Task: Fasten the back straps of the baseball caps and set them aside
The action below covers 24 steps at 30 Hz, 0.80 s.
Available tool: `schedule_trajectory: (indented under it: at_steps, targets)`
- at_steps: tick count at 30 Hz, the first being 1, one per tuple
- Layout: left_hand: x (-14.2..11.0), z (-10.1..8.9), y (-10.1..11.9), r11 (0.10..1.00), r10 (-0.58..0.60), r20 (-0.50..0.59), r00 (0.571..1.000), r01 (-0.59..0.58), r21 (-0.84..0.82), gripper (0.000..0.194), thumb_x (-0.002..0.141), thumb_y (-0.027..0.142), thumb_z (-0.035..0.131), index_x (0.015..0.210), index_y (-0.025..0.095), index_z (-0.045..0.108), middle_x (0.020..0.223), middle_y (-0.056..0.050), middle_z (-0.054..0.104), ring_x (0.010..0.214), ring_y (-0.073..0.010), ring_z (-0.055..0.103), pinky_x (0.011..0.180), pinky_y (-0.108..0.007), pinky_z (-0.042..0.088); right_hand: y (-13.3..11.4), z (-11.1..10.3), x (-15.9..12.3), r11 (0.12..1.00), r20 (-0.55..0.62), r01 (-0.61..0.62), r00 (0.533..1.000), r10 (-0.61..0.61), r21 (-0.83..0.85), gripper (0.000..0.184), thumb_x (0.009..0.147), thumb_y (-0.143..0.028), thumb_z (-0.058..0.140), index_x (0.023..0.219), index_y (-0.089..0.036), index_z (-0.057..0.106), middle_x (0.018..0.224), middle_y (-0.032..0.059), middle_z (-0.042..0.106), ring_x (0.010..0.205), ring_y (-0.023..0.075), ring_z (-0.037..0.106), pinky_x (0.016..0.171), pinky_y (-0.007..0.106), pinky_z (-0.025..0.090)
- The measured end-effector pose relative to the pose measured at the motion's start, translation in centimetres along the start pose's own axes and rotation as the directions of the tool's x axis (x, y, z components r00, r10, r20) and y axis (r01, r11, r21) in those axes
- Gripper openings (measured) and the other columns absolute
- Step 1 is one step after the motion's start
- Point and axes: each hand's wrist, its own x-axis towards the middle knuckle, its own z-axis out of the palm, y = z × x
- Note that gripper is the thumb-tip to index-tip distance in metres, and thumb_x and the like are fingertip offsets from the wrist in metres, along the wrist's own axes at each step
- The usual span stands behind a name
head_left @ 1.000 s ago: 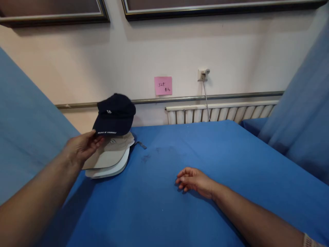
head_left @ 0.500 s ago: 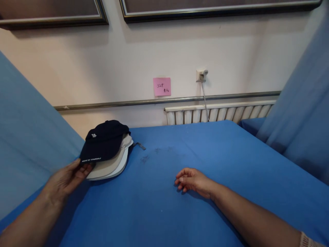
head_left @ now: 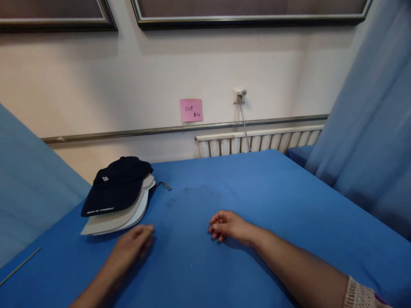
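Observation:
A dark navy cap (head_left: 117, 186) lies on top of a stack with a beige cap (head_left: 120, 214) and a white cap (head_left: 136, 214) under it, at the far left of the blue table (head_left: 257, 205). My left hand (head_left: 131, 246) rests flat on the cloth just in front of the stack, fingers stretched out, holding nothing. Near the table's middle, my right hand (head_left: 227, 225) lies on the cloth with its fingers loosely curled and nothing in them.
A pink sticky note (head_left: 191, 110) and a wall socket with a cable (head_left: 239, 96) are on the wall behind, above a white radiator (head_left: 257, 141). Blue curtains hang at the left (head_left: 28, 179) and the right (head_left: 372, 128). A thin rod (head_left: 19, 266) lies at the table's left edge.
My left hand set the navy cap down on the stack, let go and drew back toward me onto the cloth. The right hand stayed put. The view shifted rightward.

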Motion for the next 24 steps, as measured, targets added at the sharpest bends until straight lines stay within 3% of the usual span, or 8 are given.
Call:
schedule_trajectory:
  at_steps: [4,7,10,13,15,18,21,24]
  targets:
    - [-1.6,7.4,1.1,0.984,0.058,0.363,0.93,-0.115,0.135,0.03,0.073,0.049,0.065,0.069,0.02,0.059,0.053,0.002,0.056,0.045,-0.0133,0.044,0.044,-0.024,0.032,-0.1,-0.4,-0.3,0.996,-0.049,-0.002,0.999,-0.002,-0.089,0.041,0.066,-0.041,0.079,0.09,-0.018,0.056,0.079,0.0026,0.066,0.065,0.0134,0.064,0.056,0.025,0.046]
    - [-1.6,10.4,2.4,0.952,0.132,0.481,0.867,-0.246,0.182,0.025,0.075,0.043,0.063,0.069,0.019,0.061,0.054,0.002,0.054,0.048,-0.0136,0.042,0.047,-0.025,0.03,-0.5,-1.6,-1.2,0.983,-0.117,-0.034,0.993,0.013,-0.179,0.038,0.068,-0.042,0.078,0.088,-0.018,0.056,0.078,0.0027,0.066,0.062,0.0134,0.063,0.05,0.024,0.041]
    - [-0.9,11.8,4.3,0.905,0.235,0.496,0.836,-0.374,0.201,0.024,0.077,0.043,0.064,0.07,0.019,0.064,0.055,0.001,0.055,0.051,-0.0147,0.044,0.049,-0.025,0.03,-1.5,-3.6,-2.4,0.966,-0.177,-0.03,0.984,-0.017,-0.258,0.042,0.071,-0.055,0.074,0.084,-0.019,0.057,0.079,0.0035,0.068,0.058,0.0122,0.061,0.048,0.023,0.038]
    - [-0.2,12.0,6.5,0.88,0.333,0.433,0.838,-0.441,0.178,0.032,0.08,0.049,0.062,0.067,0.02,0.063,0.059,-0.002,0.06,0.053,-0.0162,0.05,0.051,-0.026,0.034,-3.5,-5.3,-3.7,0.958,-0.324,0.125,0.923,-0.208,-0.259,0.059,0.075,-0.078,0.057,0.082,-0.019,0.059,0.074,0.0048,0.066,0.055,0.013,0.058,0.05,0.026,0.038]
    - [0.0,11.6,8.2,0.885,0.388,0.335,0.859,-0.448,0.125,0.039,0.08,0.056,0.061,0.063,0.02,0.062,0.059,-0.003,0.063,0.053,-0.0174,0.053,0.052,-0.027,0.037,-5.4,-5.8,-4.6,0.929,-0.422,0.27,0.833,-0.357,-0.253,0.069,0.075,-0.087,0.042,0.077,-0.019,0.058,0.065,0.0039,0.062,0.052,0.0144,0.055,0.051,0.029,0.039]
    - [0.0,10.4,10.4,0.894,0.442,0.173,0.88,-0.449,0.001,0.054,0.08,0.07,0.051,0.062,0.021,0.064,0.055,-0.005,0.062,0.048,-0.0189,0.053,0.05,-0.03,0.039,-8.9,-5.4,-6.0,0.83,-0.43,0.449,0.711,-0.557,-0.332,0.07,0.08,-0.086,0.033,0.065,-0.021,0.053,0.061,0.0029,0.056,0.051,0.014,0.05,0.053,0.03,0.039]
    - [-0.1,9.2,12.3,0.838,0.542,0.031,0.84,-0.538,-0.095,0.071,0.082,0.08,0.033,0.047,0.022,0.055,0.05,-0.007,0.057,0.052,-0.0203,0.054,0.053,-0.032,0.041,-12.1,-4.0,-7.0,0.718,-0.409,0.553,0.59,-0.696,-0.423,0.069,0.086,-0.082,0.025,0.056,-0.022,0.043,0.058,0.0015,0.05,0.05,0.013,0.044,0.052,0.029,0.037]
    - [-0.2,8.6,13.7,0.764,0.617,-0.094,0.781,-0.624,-0.162,0.076,0.084,0.082,0.02,0.04,0.023,0.043,0.049,-0.007,0.054,0.055,-0.0207,0.054,0.056,-0.032,0.041,-14.3,-2.6,-7.1,0.648,-0.381,0.612,0.525,-0.761,-0.453,0.07,0.088,-0.08,0.018,0.053,-0.023,0.038,0.057,0.0013,0.047,0.051,0.0132,0.043,0.052,0.029,0.036]
